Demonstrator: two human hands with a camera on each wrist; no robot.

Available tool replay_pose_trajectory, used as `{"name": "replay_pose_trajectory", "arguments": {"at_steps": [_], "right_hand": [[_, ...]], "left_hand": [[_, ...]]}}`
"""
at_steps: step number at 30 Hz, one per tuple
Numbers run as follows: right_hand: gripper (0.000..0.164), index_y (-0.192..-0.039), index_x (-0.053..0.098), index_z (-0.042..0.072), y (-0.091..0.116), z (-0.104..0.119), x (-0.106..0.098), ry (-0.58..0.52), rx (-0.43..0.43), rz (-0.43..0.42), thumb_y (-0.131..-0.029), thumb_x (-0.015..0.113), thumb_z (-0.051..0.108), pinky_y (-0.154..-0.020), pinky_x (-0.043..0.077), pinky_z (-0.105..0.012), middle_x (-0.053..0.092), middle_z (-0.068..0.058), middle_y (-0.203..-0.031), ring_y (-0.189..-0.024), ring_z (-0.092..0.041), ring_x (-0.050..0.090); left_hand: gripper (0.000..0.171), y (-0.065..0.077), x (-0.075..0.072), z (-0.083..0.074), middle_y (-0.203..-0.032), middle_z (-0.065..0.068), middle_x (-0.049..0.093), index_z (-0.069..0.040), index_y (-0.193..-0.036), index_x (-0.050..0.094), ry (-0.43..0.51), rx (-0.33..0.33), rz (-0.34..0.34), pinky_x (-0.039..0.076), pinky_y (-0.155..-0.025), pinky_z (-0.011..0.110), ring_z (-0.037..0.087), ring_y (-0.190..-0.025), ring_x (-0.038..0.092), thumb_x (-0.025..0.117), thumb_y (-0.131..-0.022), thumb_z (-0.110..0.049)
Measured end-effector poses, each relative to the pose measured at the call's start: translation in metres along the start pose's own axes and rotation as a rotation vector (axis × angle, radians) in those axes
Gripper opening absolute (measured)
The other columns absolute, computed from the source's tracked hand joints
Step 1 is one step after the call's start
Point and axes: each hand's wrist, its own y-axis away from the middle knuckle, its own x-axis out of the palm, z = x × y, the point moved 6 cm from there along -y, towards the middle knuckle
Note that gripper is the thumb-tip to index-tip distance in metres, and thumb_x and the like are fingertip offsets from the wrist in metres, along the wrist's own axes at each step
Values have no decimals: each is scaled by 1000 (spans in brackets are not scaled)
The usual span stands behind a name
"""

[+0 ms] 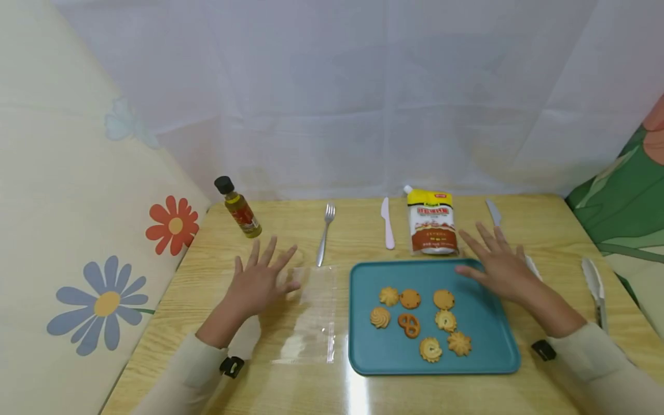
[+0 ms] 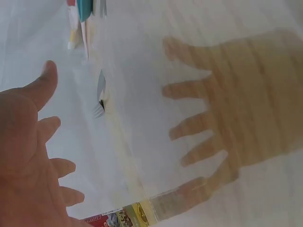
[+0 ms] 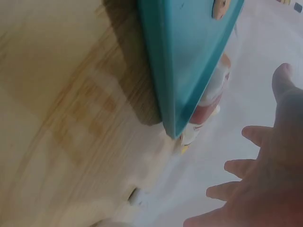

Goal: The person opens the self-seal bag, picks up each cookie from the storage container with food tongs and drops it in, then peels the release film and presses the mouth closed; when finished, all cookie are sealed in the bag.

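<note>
My left hand [image 1: 259, 282] is held with its fingers spread, over the left part of a clear plastic bag [image 1: 313, 323] on the table. Nothing is in its grasp; the left wrist view shows the same bare palm side and spread fingers. Over the upper right corner of a teal tray [image 1: 490, 349], my right hand [image 1: 502, 266] also has its fingers spread and holds nothing. Several cookies, such as a swirl cookie [image 1: 380, 317] and a star-shaped cookie [image 1: 459, 343], lie on the tray with a pretzel [image 1: 413, 327].
Along the back are an oil bottle [image 1: 242, 214], a fork [image 1: 325, 231], a pink knife [image 1: 387, 225], a spouted pouch [image 1: 432, 226] and another knife [image 1: 493, 211]. Tongs [image 1: 595, 286] lie at the right. A white object [image 1: 532, 267] is partly hidden by my right hand.
</note>
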Motion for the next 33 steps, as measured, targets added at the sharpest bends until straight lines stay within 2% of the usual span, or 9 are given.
{"name": "replay_pose_trajectory", "arguments": {"at_steps": [4,7,15,20,27,33], "right_hand": [[89,-165,22,16,-1,7,2,8,-16,-3,-98,58,63,-104,7,-89,8,-25,-170,-151,-60,3],[89,-166,22,17,-3,12,3,5,-23,3,-98,59,62,-106,6,-88,9,-24,-170,-151,-59,4],[87,-163,30,14,-7,32,6,-8,-89,17,-96,61,62,-107,8,-87,11,-19,-171,-153,-55,7],[84,-162,34,16,-10,48,11,-25,-143,26,-96,64,59,-106,9,-88,15,-21,-170,-153,-54,9],[83,-163,34,21,-14,72,21,-6,-226,64,-96,64,59,-108,13,-86,20,-18,-170,-153,-53,15],[83,-163,33,21,-17,96,35,9,-293,127,-96,62,60,-111,12,-83,21,-14,-171,-154,-49,15]], "left_hand": [[80,9,3,-2,-171,19,15,-28,-164,31,-40,44,1,18,-107,85,55,-152,13,64,-97,-56],[80,16,6,-3,-170,20,18,-27,-163,32,-41,63,14,20,-107,85,54,-152,16,66,-96,-54],[74,33,13,-4,-167,22,24,-21,-162,36,48,108,70,24,-104,85,56,-149,22,67,-99,-44],[73,43,17,-3,-166,24,26,-19,-160,39,84,130,123,25,-104,85,57,-148,24,67,-99,-44],[71,51,26,-4,-166,24,27,-19,-160,41,77,161,190,32,-102,83,56,-147,27,67,-98,-43],[70,54,30,-5,-167,23,26,-19,-159,42,100,175,199,35,-101,81,55,-148,26,68,-98,-43]]}}
